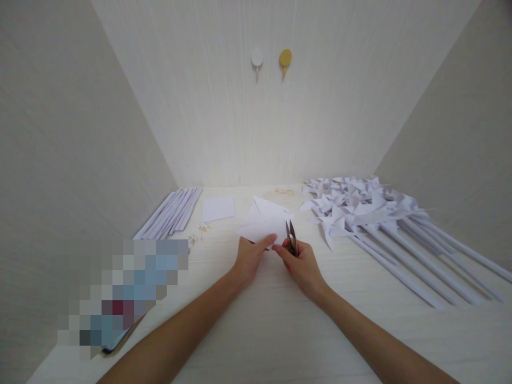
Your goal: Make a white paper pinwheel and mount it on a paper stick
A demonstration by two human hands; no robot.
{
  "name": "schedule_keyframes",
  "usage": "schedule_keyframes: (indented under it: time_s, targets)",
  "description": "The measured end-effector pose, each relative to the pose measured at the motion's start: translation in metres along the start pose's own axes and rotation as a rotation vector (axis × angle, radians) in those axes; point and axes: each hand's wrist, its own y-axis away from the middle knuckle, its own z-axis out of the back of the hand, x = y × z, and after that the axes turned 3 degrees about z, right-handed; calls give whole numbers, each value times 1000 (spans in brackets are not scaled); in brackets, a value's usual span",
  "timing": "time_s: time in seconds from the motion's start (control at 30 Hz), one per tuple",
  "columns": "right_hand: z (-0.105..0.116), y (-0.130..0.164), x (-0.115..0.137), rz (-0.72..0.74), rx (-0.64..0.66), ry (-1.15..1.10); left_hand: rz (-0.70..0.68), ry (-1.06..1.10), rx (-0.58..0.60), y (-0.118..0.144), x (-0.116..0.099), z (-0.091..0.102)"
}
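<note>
The left hand [248, 260] pinches the near edge of the folded paper [264, 223] mid-table, thumb on top. The right hand [300, 264] is closed round small snips [292, 237], blades parted and pointing up at the sheet's right corner. The paper looks light, thin and floppy, easily creased or torn, so gripping close beside the cut line seems wise. Finished pinwheels [360, 210] lie far right, paper sticks [172, 213] far left, a blank square [218, 208] between. No writing is legible anywhere.
</note>
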Motion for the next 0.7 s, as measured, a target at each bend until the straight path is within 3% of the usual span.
schedule_keyframes:
  time_s: [0.2, 0.5, 0.7]
  targets:
    - [0, 0, 0, -7, 38, -13, 22, 111, -152, -2, -5, -2]
    - [1, -2, 0, 14, -32, 9, -33, -25, -93, -3, 3, 1]
    - [1, -1, 0, -16, -44, -2, -48, -106, -152, -2, -1, 0]
